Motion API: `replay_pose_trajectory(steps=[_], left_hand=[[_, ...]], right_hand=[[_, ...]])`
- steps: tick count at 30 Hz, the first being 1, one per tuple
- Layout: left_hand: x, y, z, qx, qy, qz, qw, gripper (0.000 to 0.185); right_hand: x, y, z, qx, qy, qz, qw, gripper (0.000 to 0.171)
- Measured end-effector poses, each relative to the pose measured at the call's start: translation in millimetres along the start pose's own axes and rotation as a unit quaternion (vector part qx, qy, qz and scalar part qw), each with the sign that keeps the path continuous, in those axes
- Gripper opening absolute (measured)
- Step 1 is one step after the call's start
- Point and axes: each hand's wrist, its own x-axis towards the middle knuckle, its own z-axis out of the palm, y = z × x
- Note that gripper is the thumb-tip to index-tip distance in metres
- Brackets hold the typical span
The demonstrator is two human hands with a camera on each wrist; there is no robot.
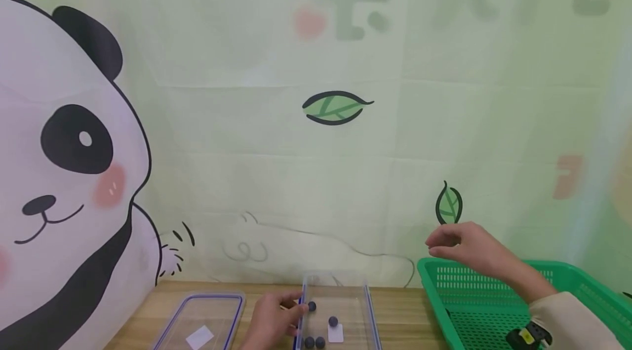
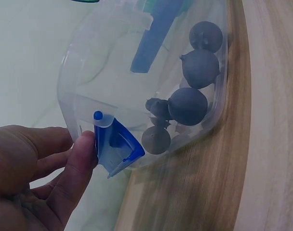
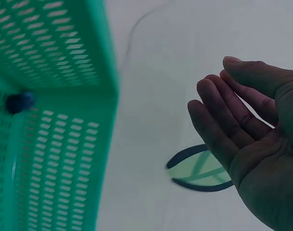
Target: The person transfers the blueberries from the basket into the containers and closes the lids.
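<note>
A clear plastic container [image 1: 357, 298] with blue latches stands on the wooden table, with several dark blue berries [image 1: 333, 321] in it. My left hand [image 1: 288, 309] holds its left wall. In the left wrist view my left hand [image 2: 74, 149] pinches the blue latch [image 2: 118, 144] with the thumb, and the berries [image 2: 187, 106] lie against the container's [image 2: 88, 72] corner. My right hand [image 1: 439, 246] hovers above the far left corner of a green basket [image 1: 474, 289]. It [image 3: 219, 96] is relaxed and holds nothing.
The container's clear lid [image 1: 199, 314] with a blue rim lies flat to the left of my left hand. One dark berry [image 3: 19, 102] lies inside the green basket [image 3: 64, 159]. A printed backdrop with a panda hangs right behind the table's [image 1: 405, 311] far edge.
</note>
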Motion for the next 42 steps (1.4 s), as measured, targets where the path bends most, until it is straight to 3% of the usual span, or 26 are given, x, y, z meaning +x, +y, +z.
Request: replay_pose_trajectory(steps=[11, 20, 23, 28, 31, 42], left_hand=[[0.6, -2.4, 0.3, -0.01, -0.001, -0.003, 0.9999, 0.035], [1.5, -3.1, 0.1, -0.005, 0.002, -0.004, 1.0, 0.034], [1.6, -3.2, -0.3, -0.004, 0.002, -0.005, 1.0, 0.034], [1.6, -3.0, -1.2, -0.006, -0.001, -0.004, 1.0, 0.034], [1.9, -2.6, -1.4, -0.006, -0.002, -0.007, 1.0, 0.034], [2.4, -2.6, -0.7, -0.009, -0.001, -0.009, 0.9999, 0.034]], right_hand=[[-0.3, 59.9, 14.5, 0.036, -0.048, 0.036, 0.998, 0.016], [-5.0, 94.6, 31.1, 0.056, -0.099, 0.052, 0.992, 0.013], [-1.7, 126.9, 41.9, 0.05, -0.124, 0.048, 0.99, 0.011], [9.5, 202.6, 64.2, 0.051, -0.164, 0.049, 0.984, 0.011], [14.8, 228.3, 74.2, 0.054, -0.173, 0.051, 0.982, 0.013], [15.9, 227.1, 86.5, 0.043, -0.187, 0.063, 0.979, 0.011]])
